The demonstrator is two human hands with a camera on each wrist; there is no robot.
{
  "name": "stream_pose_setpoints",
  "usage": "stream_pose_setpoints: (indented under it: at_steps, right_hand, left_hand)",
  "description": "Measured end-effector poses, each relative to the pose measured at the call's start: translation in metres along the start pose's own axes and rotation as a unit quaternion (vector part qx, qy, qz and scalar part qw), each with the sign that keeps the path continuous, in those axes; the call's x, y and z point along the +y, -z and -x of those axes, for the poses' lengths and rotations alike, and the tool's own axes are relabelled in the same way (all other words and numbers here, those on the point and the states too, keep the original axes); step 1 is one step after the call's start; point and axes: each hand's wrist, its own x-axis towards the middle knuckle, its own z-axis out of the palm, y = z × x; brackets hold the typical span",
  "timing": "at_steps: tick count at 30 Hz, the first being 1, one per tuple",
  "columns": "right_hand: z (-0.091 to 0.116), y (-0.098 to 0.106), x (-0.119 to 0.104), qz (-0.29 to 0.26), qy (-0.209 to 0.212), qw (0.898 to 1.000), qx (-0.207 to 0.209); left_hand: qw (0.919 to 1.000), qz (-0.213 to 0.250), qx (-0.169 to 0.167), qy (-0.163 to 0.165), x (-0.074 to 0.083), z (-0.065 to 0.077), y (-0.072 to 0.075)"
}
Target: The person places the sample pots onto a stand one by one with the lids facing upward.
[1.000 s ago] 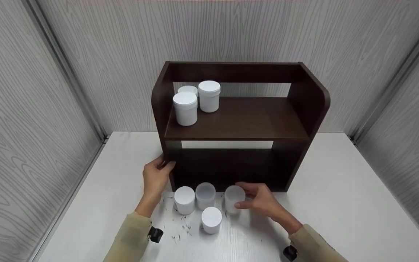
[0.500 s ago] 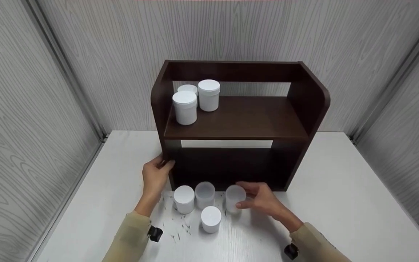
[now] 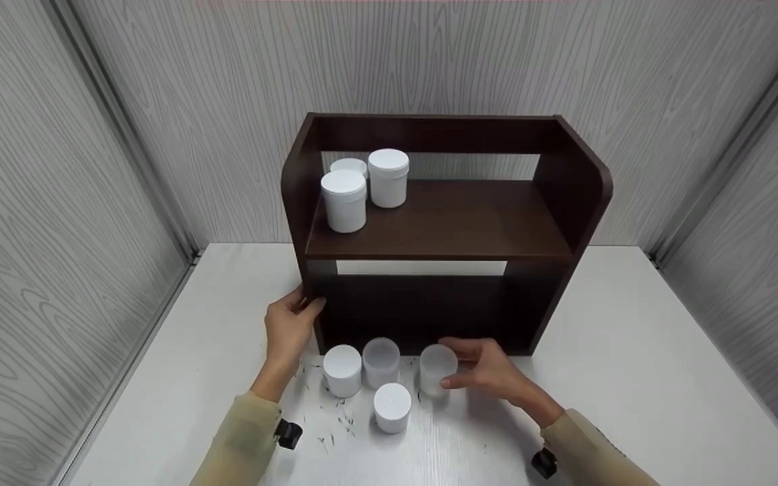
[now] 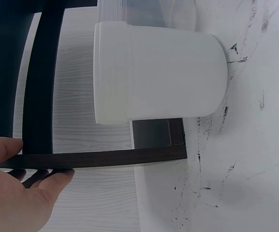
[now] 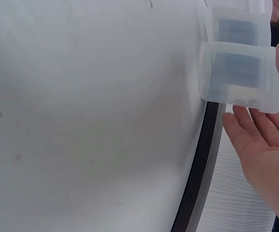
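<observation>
My left hand [image 3: 288, 331] pinches the left side panel of a dark brown two-tier shelf [image 3: 477, 216]. In the left wrist view the thumb is on one face of that panel [image 4: 110, 158] and the fingers are on the other. My right hand [image 3: 490, 370] holds a frosted, see-through jar [image 3: 437, 371] at the shelf's front edge, thumb toward me and fingers round the far side. This jar [image 5: 241, 77] stands upright on the white table. Left of it are a second frosted jar [image 3: 381, 364] and a white lidded jar [image 3: 343, 371]. Another white jar [image 3: 392, 408] stands closer to me.
Several white lidded jars, one of them a front jar [image 3: 344, 202], are grouped at the left end of the upper tier. Dark scuff marks [image 3: 345, 422] show on the white table [image 3: 632, 405]. Grey wood-grain walls [image 3: 429, 54] enclose the back and sides.
My right hand has shifted very slightly to the right together with the frosted jar. The left hand stays on the shelf's side panel.
</observation>
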Motion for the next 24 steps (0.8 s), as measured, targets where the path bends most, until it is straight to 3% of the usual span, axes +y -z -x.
stream_pose_setpoints:
  at_steps: [24]
  right_hand:
    - [-0.0050,0.0018,0.0052,-0.022,0.004,1.000,0.000]
  left_hand:
    - [0.9998,-0.013,0.010,0.011,0.0011,-0.0011,-0.0004]
